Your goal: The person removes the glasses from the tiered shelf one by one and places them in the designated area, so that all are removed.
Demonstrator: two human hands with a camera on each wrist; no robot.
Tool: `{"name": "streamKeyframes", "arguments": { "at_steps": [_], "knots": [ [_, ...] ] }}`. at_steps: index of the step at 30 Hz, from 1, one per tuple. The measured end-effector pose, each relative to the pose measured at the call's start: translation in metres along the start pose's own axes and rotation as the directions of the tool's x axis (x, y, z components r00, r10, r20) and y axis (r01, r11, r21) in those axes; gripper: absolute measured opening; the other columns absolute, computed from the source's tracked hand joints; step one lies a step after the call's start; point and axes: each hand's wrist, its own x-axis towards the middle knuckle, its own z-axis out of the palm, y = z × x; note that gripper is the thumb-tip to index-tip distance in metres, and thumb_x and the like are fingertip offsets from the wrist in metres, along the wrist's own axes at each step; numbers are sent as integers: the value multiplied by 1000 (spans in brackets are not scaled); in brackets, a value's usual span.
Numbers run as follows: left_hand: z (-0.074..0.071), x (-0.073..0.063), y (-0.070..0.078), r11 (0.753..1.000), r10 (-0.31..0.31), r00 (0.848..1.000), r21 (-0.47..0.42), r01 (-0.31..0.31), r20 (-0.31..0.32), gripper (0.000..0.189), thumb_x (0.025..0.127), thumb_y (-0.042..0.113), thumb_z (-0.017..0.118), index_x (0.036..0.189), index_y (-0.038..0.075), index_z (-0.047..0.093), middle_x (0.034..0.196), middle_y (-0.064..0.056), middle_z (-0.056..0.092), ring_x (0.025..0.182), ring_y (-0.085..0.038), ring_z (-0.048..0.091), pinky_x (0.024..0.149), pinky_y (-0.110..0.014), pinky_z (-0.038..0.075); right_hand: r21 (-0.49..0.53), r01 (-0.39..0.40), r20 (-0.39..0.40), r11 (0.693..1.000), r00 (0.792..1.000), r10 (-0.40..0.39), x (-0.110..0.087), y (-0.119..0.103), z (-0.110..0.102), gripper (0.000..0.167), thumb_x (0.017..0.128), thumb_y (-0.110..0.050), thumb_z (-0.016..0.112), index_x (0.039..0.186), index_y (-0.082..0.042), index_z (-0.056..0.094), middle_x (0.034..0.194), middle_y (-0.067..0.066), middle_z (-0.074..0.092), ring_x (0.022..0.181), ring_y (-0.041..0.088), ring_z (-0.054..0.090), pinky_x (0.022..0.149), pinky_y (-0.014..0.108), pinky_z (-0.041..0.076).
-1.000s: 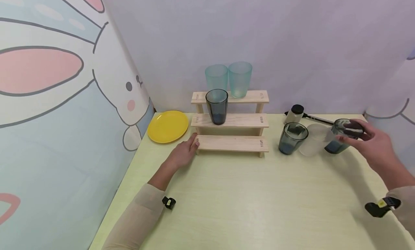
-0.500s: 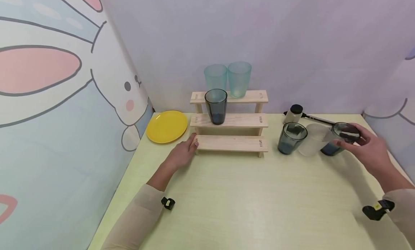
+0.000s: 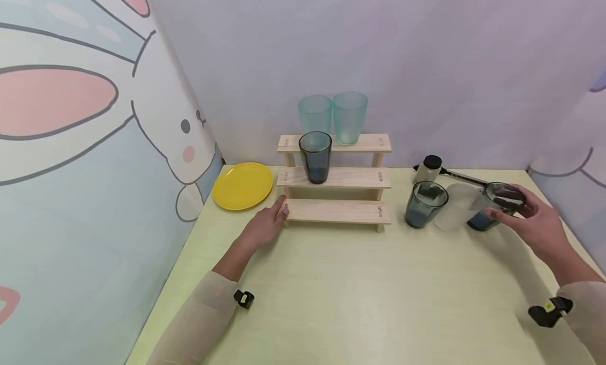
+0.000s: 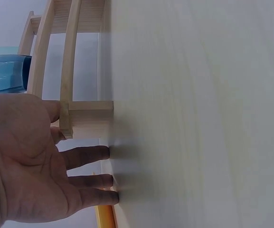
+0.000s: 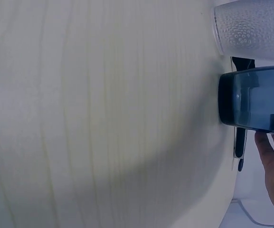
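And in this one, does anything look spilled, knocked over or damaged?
Nothing stands out. The two teal glasses and the dark glass on the wooden rack stand upright, and no spill or breakage shows. The right hand grips another dark glass. Hairline cracks would be too small to tell.

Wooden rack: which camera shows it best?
The head view: it frames the whole wooden rack, with all three steps visible. The left wrist view shows only part, turned sideways and cut off; the right wrist view shows none.

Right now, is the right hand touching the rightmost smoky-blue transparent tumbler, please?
Touching: the head view shows the right hand gripping the tumbler, thumb across its side.
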Motion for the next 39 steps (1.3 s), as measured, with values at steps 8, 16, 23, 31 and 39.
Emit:
{"name": "streamKeyframes", "arguments": {
  "at_steps": [8,16,23,31,39],
  "knots": [
    [-13,-16,23,1000,-22,1000,-6,22,17,72,119,59,26,179,19,22,159,-26,61,151,-46,55,122,-65,45,27,23,19,999,1000,-23,-1,-1,0,65,100,-16,84,157,-32,55,118,-45,67,107,-33,57,81,-2,45],
    [-5,-6,7,1000,16,1000,-10,-16,2,74,118,63,25,178,19,24,154,-28,64,146,-49,59,115,-68,49,-7,21,40,1000,999,-21,-3,-8,0,75,102,-15,82,165,-32,45,120,-46,61,106,-33,55,81,-1,41],
    [-3,-3,4,1000,15,1000,-4,-15,2,74,117,64,26,178,22,24,156,-28,63,146,-51,58,116,-69,49,-123,48,30,991,999,-44,1,-20,-2,92,106,-30,79,178,-33,22,138,-40,52,113,-31,45,83,-3,38],
    [0,0,-2,999,39,999,11,-38,-33,75,116,67,26,178,24,26,152,-25,67,142,-48,62,112,-67,52,-244,35,-41,969,998,-46,8,-59,0,90,106,-47,74,176,-45,18,180,-7,38,168,6,31,135,21,25],
    [12,12,-19,1000,7,1000,-6,-7,-18,80,113,74,24,178,29,23,154,-23,66,147,-46,60,118,-67,48,-205,148,14,967,989,-149,18,-111,13,92,103,-36,82,176,-40,27,174,-11,47,155,-9,43,111,-5,30]
  ]
}}
